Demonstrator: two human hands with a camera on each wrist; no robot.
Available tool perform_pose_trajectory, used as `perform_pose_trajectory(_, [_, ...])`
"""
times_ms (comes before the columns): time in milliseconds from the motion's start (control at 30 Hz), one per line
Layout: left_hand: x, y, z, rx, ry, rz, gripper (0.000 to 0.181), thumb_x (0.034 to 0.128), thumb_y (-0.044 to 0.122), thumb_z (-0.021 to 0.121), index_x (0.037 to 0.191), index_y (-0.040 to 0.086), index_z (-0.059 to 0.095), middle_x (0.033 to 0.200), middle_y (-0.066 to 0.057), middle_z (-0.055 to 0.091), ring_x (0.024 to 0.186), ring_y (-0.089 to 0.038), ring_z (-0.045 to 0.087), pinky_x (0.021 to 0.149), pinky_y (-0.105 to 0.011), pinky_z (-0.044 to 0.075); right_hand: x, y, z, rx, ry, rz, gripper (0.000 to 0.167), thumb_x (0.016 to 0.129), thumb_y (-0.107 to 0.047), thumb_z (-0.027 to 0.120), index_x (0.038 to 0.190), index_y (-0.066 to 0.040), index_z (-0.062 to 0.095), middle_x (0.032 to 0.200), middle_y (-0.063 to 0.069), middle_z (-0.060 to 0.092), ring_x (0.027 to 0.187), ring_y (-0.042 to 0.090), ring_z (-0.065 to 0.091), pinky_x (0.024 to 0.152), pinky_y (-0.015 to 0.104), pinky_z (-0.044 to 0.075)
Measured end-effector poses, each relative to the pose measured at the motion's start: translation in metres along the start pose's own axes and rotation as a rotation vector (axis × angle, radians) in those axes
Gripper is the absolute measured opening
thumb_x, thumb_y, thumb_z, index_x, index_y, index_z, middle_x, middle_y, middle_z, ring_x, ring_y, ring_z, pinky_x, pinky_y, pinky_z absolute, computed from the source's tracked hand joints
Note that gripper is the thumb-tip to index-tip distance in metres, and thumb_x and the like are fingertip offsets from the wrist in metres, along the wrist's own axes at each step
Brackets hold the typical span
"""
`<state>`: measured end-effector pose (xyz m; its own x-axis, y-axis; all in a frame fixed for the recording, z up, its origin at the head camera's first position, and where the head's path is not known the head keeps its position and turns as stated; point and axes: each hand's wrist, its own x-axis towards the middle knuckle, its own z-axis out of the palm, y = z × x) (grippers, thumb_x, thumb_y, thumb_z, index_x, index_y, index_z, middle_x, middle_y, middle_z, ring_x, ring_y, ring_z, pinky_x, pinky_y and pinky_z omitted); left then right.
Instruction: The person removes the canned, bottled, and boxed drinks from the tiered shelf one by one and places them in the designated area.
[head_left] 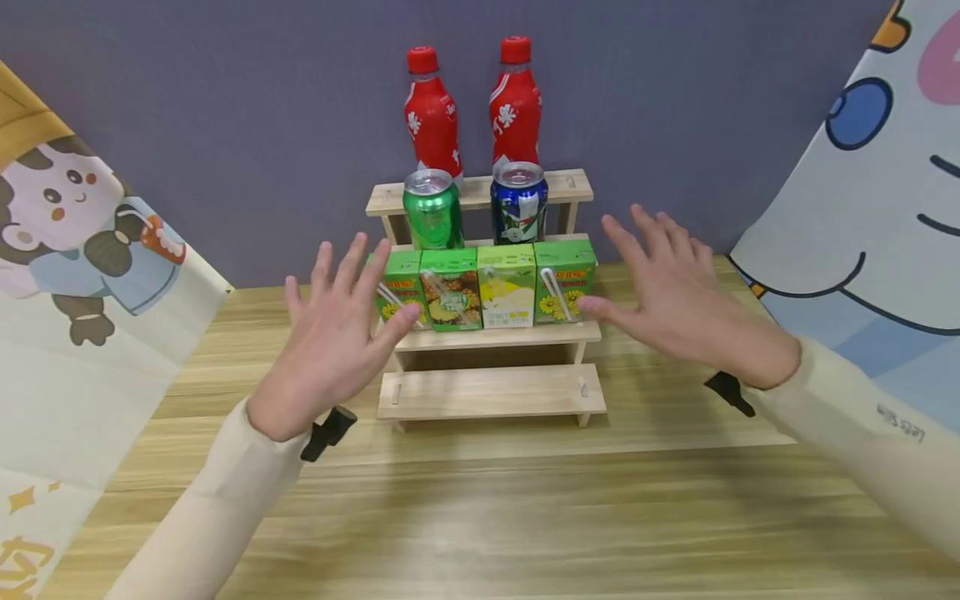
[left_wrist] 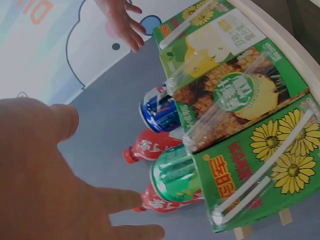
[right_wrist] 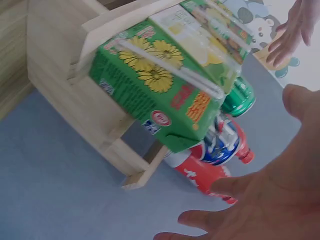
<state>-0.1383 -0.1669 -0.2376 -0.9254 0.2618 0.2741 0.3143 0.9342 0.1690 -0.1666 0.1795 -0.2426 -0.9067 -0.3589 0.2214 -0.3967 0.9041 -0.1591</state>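
Both hands have spread, straight fingers and hold nothing. My left hand (head_left: 326,350) is by the left end of a row of juice boxes, its thumb overlapping the leftmost box (head_left: 401,287) in the head view. My right hand (head_left: 678,300) is at the other end, thumb beside the rightmost flowered box (head_left: 565,282). Between these boxes stand a pineapple box (left_wrist: 240,95) and a pear box (head_left: 506,287). Behind them are a green can (head_left: 433,212) and a blue can (head_left: 519,204). Two red bottles (head_left: 432,125) (head_left: 516,112) stand upright on the top tier.
The stepped wooden rack (head_left: 491,393) stands on a wood-grain table (head_left: 525,517), its lowest tier bare. A grey-blue wall (head_left: 262,125) rises behind it. Cartoon-printed panels flank the table at left (head_left: 82,350) and right (head_left: 885,233).
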Motion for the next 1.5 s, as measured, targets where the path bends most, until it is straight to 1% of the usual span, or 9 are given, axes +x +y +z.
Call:
perform_pose_trajectory(367, [0.010,-0.012,0.007,-0.055,0.102,0.029,0.071,0.0960,0.057,0.034,0.150,0.012,0.025,0.151,-0.016,0.023,0.138,-0.040,0.011,0.099,-0.067,0.010,-0.005,0.023,0.011,0.154,0.103,-0.020,0.088,0.088,-0.057,0.056,0.151,-0.011,0.017,0.153,0.020,0.013,0.135,0.044,0.015,0.098,0.069,0.014])
perform_pose_trajectory(600, [0.019,-0.018,0.010,-0.129,0.150,0.044,0.064,0.0971,0.051,0.038,0.144,0.008,0.034,0.143,-0.015,0.034,0.130,-0.037,0.025,0.090,-0.059,0.023,-0.013,0.032,0.028,0.247,0.180,-0.031,0.077,0.088,-0.046,0.062,0.146,-0.006,0.030,0.146,0.021,0.029,0.131,0.040,0.027,0.100,0.060,0.025])
perform_pose_trajectory(800, [0.031,-0.021,0.009,-0.192,0.175,0.048,0.059,0.0966,0.044,0.045,0.140,0.004,0.038,0.134,-0.016,0.041,0.119,-0.036,0.032,0.085,-0.051,0.026,-0.013,0.039,0.044,0.290,0.198,-0.049,0.068,0.090,-0.040,0.061,0.143,-0.004,0.035,0.143,0.019,0.034,0.131,0.037,0.030,0.102,0.057,0.026])
perform_pose_trajectory(900, [0.040,-0.019,0.007,-0.225,0.188,0.037,0.058,0.0957,0.042,0.047,0.138,0.002,0.040,0.131,-0.016,0.044,0.113,-0.034,0.035,0.086,-0.049,0.027,-0.010,0.044,0.049,0.313,0.212,-0.065,0.062,0.092,-0.034,0.061,0.141,-0.003,0.037,0.141,0.019,0.037,0.130,0.036,0.032,0.102,0.055,0.027])
perform_pose_trajectory(1067, [0.057,-0.013,-0.002,-0.280,0.179,0.016,0.057,0.0942,0.041,0.051,0.136,0.003,0.041,0.129,-0.014,0.046,0.112,-0.030,0.037,0.092,-0.048,0.032,0.005,0.056,0.058,0.377,0.250,-0.119,0.047,0.094,-0.015,0.060,0.136,0.001,0.044,0.133,0.020,0.045,0.122,0.035,0.041,0.097,0.052,0.033])
perform_pose_trajectory(1167, [0.068,-0.007,-0.008,-0.307,0.156,0.004,0.059,0.0936,0.041,0.052,0.138,0.006,0.039,0.130,-0.012,0.046,0.116,-0.027,0.038,0.092,-0.046,0.036,0.020,0.066,0.062,0.424,0.260,-0.150,0.041,0.095,-0.011,0.057,0.132,0.001,0.047,0.127,0.018,0.049,0.116,0.033,0.046,0.093,0.050,0.038])
perform_pose_trajectory(1233, [0.075,-0.002,-0.012,-0.315,0.133,-0.009,0.060,0.0929,0.043,0.053,0.140,0.009,0.038,0.131,-0.010,0.045,0.118,-0.024,0.038,0.093,-0.044,0.037,0.031,0.071,0.064,0.462,0.244,-0.153,0.039,0.096,-0.013,0.055,0.132,0.001,0.048,0.126,0.017,0.050,0.115,0.032,0.047,0.093,0.048,0.040])
perform_pose_trajectory(1367, [0.087,0.006,-0.017,-0.316,0.085,-0.031,0.065,0.0910,0.047,0.055,0.143,0.014,0.035,0.132,-0.006,0.044,0.119,-0.021,0.040,0.092,-0.041,0.041,0.049,0.077,0.067,0.547,0.169,-0.116,0.039,0.098,-0.018,0.052,0.132,-0.001,0.048,0.127,0.016,0.049,0.113,0.031,0.051,0.091,0.045,0.043])
perform_pose_trajectory(1500, [0.095,0.009,-0.019,-0.314,0.063,-0.056,0.065,0.0900,0.047,0.057,0.143,0.015,0.035,0.132,-0.004,0.043,0.115,-0.020,0.042,0.089,-0.039,0.044,0.062,0.080,0.071,0.594,0.136,-0.104,0.037,0.097,-0.016,0.054,0.130,-0.001,0.050,0.126,0.014,0.050,0.111,0.029,0.052,0.089,0.044,0.045])
